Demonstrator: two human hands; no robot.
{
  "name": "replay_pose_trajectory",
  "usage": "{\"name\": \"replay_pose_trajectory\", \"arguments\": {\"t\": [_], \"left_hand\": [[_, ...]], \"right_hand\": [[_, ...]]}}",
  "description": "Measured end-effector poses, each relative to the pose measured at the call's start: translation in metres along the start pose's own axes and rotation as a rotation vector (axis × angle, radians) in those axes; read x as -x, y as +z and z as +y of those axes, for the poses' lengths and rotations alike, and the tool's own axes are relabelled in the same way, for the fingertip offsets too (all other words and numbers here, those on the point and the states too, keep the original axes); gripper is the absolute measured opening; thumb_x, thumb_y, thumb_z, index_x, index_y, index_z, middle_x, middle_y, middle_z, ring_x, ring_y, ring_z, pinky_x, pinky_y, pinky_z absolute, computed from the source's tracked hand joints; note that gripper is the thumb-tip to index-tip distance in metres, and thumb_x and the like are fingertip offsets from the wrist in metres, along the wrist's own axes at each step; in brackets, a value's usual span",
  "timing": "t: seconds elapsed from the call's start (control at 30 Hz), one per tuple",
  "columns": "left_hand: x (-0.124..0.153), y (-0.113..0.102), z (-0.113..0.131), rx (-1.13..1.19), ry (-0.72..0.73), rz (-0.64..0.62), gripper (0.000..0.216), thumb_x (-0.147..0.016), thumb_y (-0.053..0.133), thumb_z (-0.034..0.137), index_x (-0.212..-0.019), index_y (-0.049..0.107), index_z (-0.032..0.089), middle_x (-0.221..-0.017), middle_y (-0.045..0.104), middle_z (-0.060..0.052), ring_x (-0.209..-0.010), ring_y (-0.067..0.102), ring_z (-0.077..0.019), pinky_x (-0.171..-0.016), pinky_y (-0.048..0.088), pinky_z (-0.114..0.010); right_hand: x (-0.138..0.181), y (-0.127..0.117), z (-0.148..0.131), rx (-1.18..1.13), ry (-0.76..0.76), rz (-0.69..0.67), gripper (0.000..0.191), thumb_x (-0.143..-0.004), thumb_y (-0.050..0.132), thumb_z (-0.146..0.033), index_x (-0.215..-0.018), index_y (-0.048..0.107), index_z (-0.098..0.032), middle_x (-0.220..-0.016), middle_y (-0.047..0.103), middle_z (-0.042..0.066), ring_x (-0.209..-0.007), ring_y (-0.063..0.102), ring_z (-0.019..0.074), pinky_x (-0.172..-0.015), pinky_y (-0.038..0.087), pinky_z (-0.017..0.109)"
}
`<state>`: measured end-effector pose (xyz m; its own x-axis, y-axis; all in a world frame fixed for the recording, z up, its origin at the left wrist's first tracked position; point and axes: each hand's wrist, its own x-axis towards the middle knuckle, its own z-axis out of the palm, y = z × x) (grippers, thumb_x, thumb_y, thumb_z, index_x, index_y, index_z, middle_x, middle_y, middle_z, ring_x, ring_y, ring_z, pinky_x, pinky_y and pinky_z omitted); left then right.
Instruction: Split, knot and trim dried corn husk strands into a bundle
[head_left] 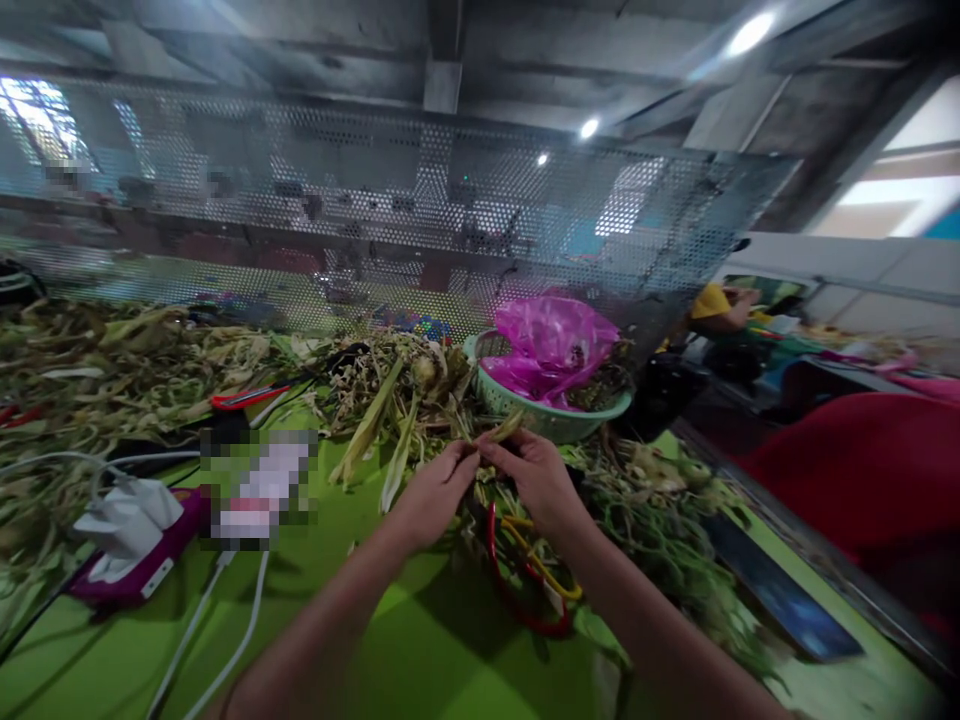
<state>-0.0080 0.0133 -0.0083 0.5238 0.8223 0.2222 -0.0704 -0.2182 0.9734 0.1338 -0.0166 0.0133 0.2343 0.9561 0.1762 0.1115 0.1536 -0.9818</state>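
Observation:
Over the green tabletop (315, 610), my left hand (433, 495) and my right hand (541, 478) meet with fingertips pinched together. Between them is a dry, yellowish plant leaf (505, 427), its lower part hidden by the fingers. Just beneath my right hand lie red looped handles (551, 628) and yellow looped handles (571, 593), probably scissors, partly covered by plant bits. Right behind the hands stands a pale green perforated basket (555, 422) with a crumpled pink plastic bag (555, 345) and dry plant matter in it. Long pale leaves (371, 425) lie left of the basket.
Heaped dry plants (135, 350) cover the left and back. A power strip (124, 580) with white plugs, cables and a blurred-out patch are at left. A dark phone-like slab (784, 590) lies at right. A perforated metal screen (360, 220) borders the back. Another person's arm (720, 308) shows beyond.

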Motion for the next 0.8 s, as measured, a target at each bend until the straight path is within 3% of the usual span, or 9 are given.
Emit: {"name": "replay_pose_trajectory", "arguments": {"t": [0.13, 0.27, 0.4, 0.5, 0.6, 0.7, 0.77, 0.8], "left_hand": [[-0.004, -0.001, -0.004, 0.099, -0.051, -0.064, 0.026, -0.084, 0.049, 0.042, -0.081, 0.061, 0.019, -0.060, 0.053, 0.001, -0.052, 0.045, -0.0124, -0.051, 0.036, -0.024], [-0.005, -0.003, -0.003, 0.165, -0.091, -0.094, 0.023, -0.081, 0.055, 0.038, -0.077, 0.061, 0.016, -0.057, 0.051, 0.002, -0.048, 0.044, -0.0100, -0.047, 0.033, -0.022], [-0.008, -0.010, 0.003, 0.452, -0.182, 0.071, 0.021, -0.076, 0.062, 0.035, -0.077, 0.060, 0.015, -0.061, 0.058, 0.001, -0.054, 0.052, -0.0097, -0.056, 0.042, -0.022], [-0.011, -0.020, 0.007, 0.672, -0.181, 0.242, 0.019, -0.077, 0.063, 0.032, -0.079, 0.058, 0.015, -0.068, 0.064, -0.002, -0.061, 0.060, -0.0112, -0.066, 0.048, -0.025], [-0.014, -0.033, 0.011, 0.775, -0.131, 0.324, 0.013, -0.078, 0.062, 0.028, -0.080, 0.057, 0.016, -0.079, 0.068, -0.003, -0.071, 0.064, -0.0126, -0.071, 0.050, -0.026], [-0.016, -0.044, 0.013, 0.865, -0.103, 0.369, 0.009, -0.081, 0.059, 0.026, -0.080, 0.057, 0.017, -0.086, 0.070, -0.004, -0.077, 0.066, -0.0126, -0.074, 0.051, -0.026], [-0.018, -0.049, 0.013, 0.909, -0.093, 0.391, 0.009, -0.083, 0.057, 0.023, -0.079, 0.057, 0.016, -0.085, 0.070, -0.004, -0.076, 0.066, -0.0124, -0.074, 0.052, -0.026], [-0.018, -0.050, 0.013, 0.923, -0.088, 0.398, 0.009, -0.084, 0.056, 0.023, -0.079, 0.057, 0.016, -0.085, 0.070, -0.004, -0.075, 0.067, -0.0123, -0.073, 0.052, -0.026]], "right_hand": [[0.003, 0.003, -0.001, -0.016, 0.029, 0.007, 0.028, -0.061, 0.075, -0.040, -0.075, 0.067, -0.018, -0.068, 0.064, 0.001, -0.068, 0.057, 0.0170, -0.065, 0.045, 0.030], [0.004, 0.005, 0.000, -0.049, 0.017, -0.008, 0.026, -0.063, 0.074, -0.038, -0.077, 0.067, -0.017, -0.076, 0.066, 0.002, -0.073, 0.058, 0.0170, -0.072, 0.046, 0.031], [0.003, 0.004, -0.001, 0.071, -0.031, -0.022, 0.029, -0.074, 0.065, -0.038, -0.095, 0.066, -0.018, -0.086, 0.066, 0.002, -0.074, 0.056, 0.0155, -0.067, 0.043, 0.027], [0.004, 0.005, -0.001, 0.250, -0.088, -0.045, 0.021, -0.078, 0.061, -0.036, -0.088, 0.065, -0.018, -0.078, 0.064, 0.001, -0.071, 0.054, 0.0149, -0.065, 0.041, 0.026], [0.013, 0.012, 0.000, 0.503, -0.183, -0.294, 0.008, -0.077, 0.061, -0.024, -0.080, 0.066, -0.018, -0.077, 0.063, 0.001, -0.074, 0.056, 0.0155, -0.069, 0.041, 0.026], [0.024, 0.025, 0.005, 0.753, -0.307, -0.664, 0.018, -0.076, 0.059, -0.014, -0.088, 0.070, -0.022, -0.087, 0.064, 0.002, -0.079, 0.058, 0.0153, -0.071, 0.040, 0.025], [0.027, 0.030, 0.009, 0.927, -0.391, -0.735, 0.020, -0.079, 0.057, -0.014, -0.091, 0.070, -0.022, -0.088, 0.064, 0.004, -0.080, 0.057, 0.0156, -0.072, 0.040, 0.025], [0.026, 0.030, 0.011, 1.022, -0.420, -0.686, 0.019, -0.080, 0.055, -0.014, -0.090, 0.070, -0.021, -0.087, 0.064, 0.005, -0.080, 0.057, 0.0164, -0.072, 0.039, 0.026]]}}
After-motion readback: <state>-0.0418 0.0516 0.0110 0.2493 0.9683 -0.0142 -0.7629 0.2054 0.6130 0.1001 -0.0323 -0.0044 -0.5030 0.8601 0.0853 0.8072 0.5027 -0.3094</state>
